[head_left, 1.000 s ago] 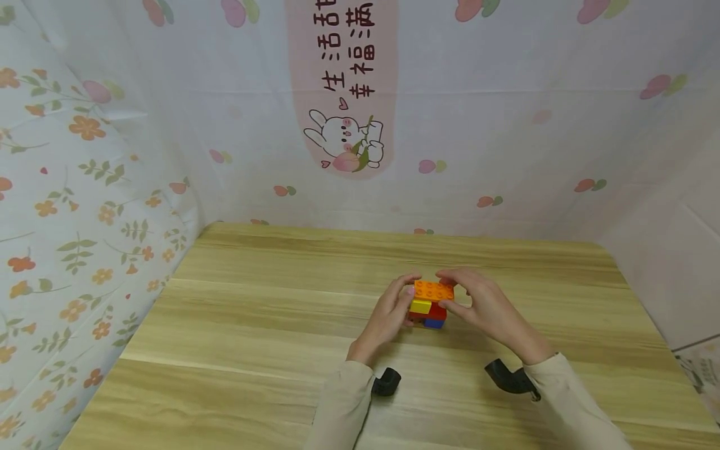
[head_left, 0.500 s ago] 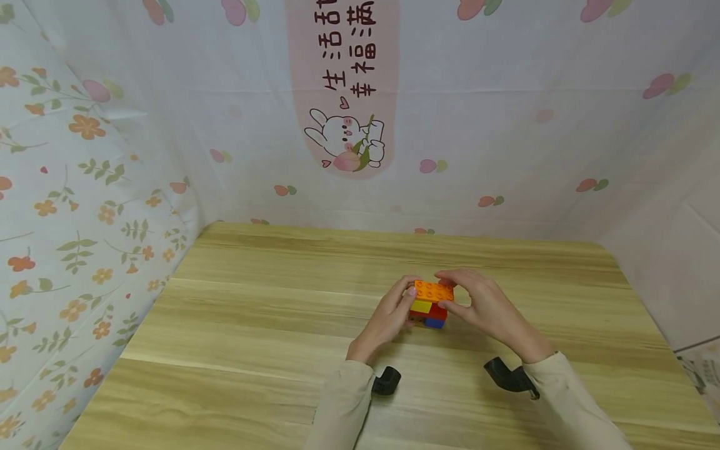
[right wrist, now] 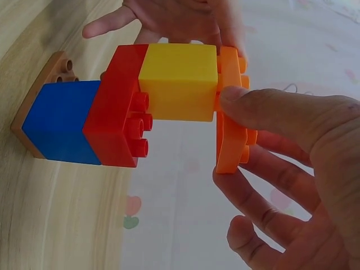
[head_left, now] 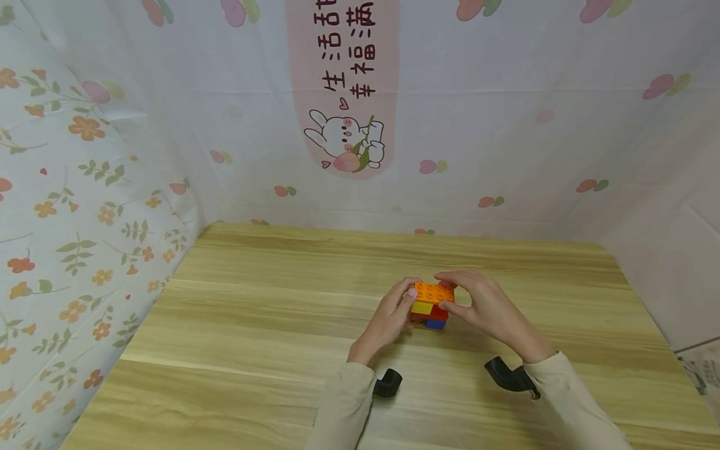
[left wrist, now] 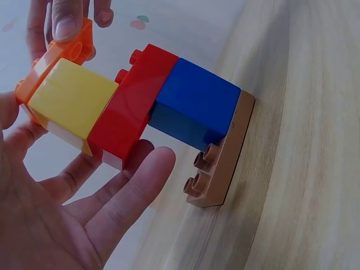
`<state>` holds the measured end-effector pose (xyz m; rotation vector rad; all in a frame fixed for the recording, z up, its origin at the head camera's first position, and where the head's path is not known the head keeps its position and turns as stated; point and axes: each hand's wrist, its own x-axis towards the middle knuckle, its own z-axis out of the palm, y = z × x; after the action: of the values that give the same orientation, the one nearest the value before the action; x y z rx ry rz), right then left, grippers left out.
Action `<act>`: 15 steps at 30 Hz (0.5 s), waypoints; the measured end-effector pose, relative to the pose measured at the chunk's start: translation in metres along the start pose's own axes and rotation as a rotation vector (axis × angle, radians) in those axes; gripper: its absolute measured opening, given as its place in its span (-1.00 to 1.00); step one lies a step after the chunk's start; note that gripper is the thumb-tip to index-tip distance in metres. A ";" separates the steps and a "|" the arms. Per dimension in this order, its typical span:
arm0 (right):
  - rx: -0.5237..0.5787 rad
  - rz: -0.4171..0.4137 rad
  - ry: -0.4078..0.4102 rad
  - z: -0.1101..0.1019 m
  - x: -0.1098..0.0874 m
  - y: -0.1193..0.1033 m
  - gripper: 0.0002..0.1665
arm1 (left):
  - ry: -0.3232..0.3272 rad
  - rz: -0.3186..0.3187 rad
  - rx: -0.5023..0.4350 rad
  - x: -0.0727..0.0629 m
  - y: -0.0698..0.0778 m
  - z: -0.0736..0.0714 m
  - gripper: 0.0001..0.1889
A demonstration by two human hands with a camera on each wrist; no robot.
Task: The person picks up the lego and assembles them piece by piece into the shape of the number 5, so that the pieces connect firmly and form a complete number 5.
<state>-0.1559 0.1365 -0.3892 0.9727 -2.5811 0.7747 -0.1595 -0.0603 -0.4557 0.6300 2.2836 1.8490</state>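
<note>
A brick stack rises from a thin brown baseplate brick (left wrist: 219, 163) on the table. A blue brick (right wrist: 62, 121) sits on one end of it, with a longer red brick (left wrist: 135, 101) above. On the red brick's left half stands a yellow brick (right wrist: 179, 81); bare red studs show beside it. Topmost is an orange eight-stud brick (head_left: 433, 292), overhanging to the right. My right hand (head_left: 484, 306) pinches it between thumb and fingers. My left hand (head_left: 388, 317) holds its left end by thumb and index finger, other fingers spread beside the yellow and red bricks.
The wooden table (head_left: 236, 325) spreads around the stack, with a printed white curtain (head_left: 484, 125) behind and a floral one (head_left: 84, 219) at left. Black curved mounts (head_left: 387, 383) stick out by both sleeves.
The bricks and my left hand have shifted very slightly down in the head view. Both hands keep their places at the orange brick.
</note>
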 end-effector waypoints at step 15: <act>0.010 0.072 -0.062 -0.006 -0.001 0.002 -0.47 | -0.009 -0.012 -0.054 -0.002 0.009 0.001 -0.63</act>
<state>-0.1555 0.1419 -0.3852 0.9251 -2.6807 0.7886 -0.1546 -0.0585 -0.4479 0.6144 2.2188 1.8919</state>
